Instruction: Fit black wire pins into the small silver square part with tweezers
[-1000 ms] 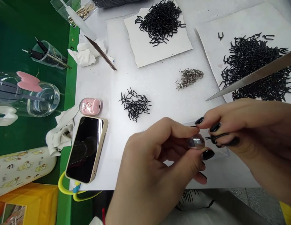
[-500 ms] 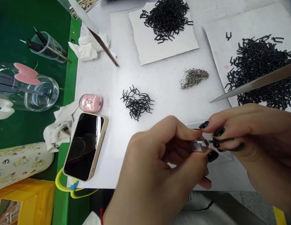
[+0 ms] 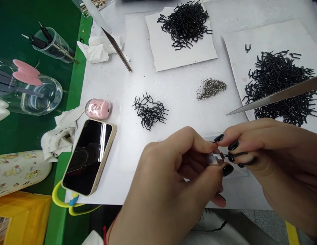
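My left hand (image 3: 171, 180) is closed, pinching a small clear block (image 3: 213, 158) with a dark metallic end between thumb and forefinger. Right beside it, my right hand (image 3: 260, 153) is closed on a thin black forked piece (image 3: 238, 155), its near end meeting the block's metallic end. Fingertips cover much of the contact. A pointed metal blade (image 3: 270, 97) reaches in from the right edge above my right hand; its far end is out of view, so I cannot tell whether that hand holds it.
Black forked pieces lie in a small heap (image 3: 150, 112) and in larger heaps on a torn white card (image 3: 184, 61) and a white sheet (image 3: 235, 44). Tiny metallic bits (image 3: 211, 88) form a pile. At left are a phone (image 3: 88, 156), a pink case (image 3: 98, 109) and another metal point (image 3: 117, 49).
The view has shifted slightly, so the surroundings sit a little differently. Both hands keep their grips, and the clear block appears turned a little, showing more of its metallic end.
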`<action>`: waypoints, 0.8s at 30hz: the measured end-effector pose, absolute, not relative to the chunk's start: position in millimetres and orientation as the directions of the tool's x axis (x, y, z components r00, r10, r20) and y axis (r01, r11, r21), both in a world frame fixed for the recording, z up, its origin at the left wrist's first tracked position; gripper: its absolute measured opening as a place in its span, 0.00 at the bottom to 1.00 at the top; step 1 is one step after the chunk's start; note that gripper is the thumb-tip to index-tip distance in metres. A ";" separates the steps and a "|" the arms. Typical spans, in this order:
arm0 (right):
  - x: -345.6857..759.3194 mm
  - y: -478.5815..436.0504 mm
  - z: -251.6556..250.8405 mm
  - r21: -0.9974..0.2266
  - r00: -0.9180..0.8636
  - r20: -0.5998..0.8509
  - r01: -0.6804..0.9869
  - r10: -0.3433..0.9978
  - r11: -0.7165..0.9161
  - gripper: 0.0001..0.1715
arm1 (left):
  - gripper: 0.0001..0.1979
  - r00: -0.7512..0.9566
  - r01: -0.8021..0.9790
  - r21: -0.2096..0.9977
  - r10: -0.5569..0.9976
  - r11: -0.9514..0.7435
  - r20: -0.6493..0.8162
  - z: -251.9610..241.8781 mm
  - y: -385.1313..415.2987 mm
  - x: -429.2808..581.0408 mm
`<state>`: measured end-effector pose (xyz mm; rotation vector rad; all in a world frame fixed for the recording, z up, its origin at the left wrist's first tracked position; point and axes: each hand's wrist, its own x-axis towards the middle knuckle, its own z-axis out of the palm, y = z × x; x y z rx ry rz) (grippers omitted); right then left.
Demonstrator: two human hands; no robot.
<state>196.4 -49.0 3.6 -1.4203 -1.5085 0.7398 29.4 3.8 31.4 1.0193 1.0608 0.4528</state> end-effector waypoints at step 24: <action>196.2 -47.0 1.6 -0.841 0.025 0.228 0.510 0.973 0.184 0.11 | 0.09 0.495 0.194 0.885 0.737 0.423 -0.461 29.9 2.4 28.4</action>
